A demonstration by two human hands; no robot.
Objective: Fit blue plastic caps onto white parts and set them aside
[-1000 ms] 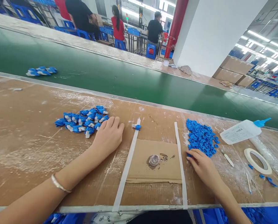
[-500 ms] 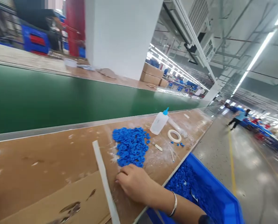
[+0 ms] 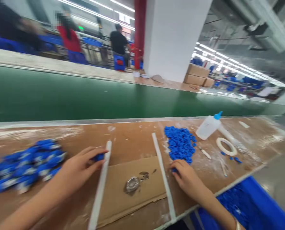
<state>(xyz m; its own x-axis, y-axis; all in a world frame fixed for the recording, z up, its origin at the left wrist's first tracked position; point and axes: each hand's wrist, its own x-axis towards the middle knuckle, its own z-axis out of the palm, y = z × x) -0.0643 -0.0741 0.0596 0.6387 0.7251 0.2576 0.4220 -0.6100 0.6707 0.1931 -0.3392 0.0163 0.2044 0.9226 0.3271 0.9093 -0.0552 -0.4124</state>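
Note:
My left hand (image 3: 81,167) is pinched around a small blue piece (image 3: 98,157) beside the left white strip (image 3: 101,188). To its left lies a blurred heap of blue and white pieces (image 3: 34,161). My right hand (image 3: 187,179) has its fingertips closed on a small blue part (image 3: 174,170), just in front of a pile of flat blue parts (image 3: 179,142). Between the hands, a piece of cardboard (image 3: 118,201) bears a shiny grey blob (image 3: 132,184). Another white strip (image 3: 161,169) runs along the cardboard's right side.
A bottle with a blue nozzle (image 3: 208,127), a tape roll (image 3: 226,147) and a small pale-handled tool (image 3: 206,153) lie to the right. A blue bin (image 3: 264,204) stands below the table's edge. Beyond the table runs a green belt (image 3: 96,102); people sit past it.
The view has swung left, bringing my left hand with its blue piece and the blue-and-white heap into sight. My right hand remains near the blue pile, a blue part now visible at its fingertips.

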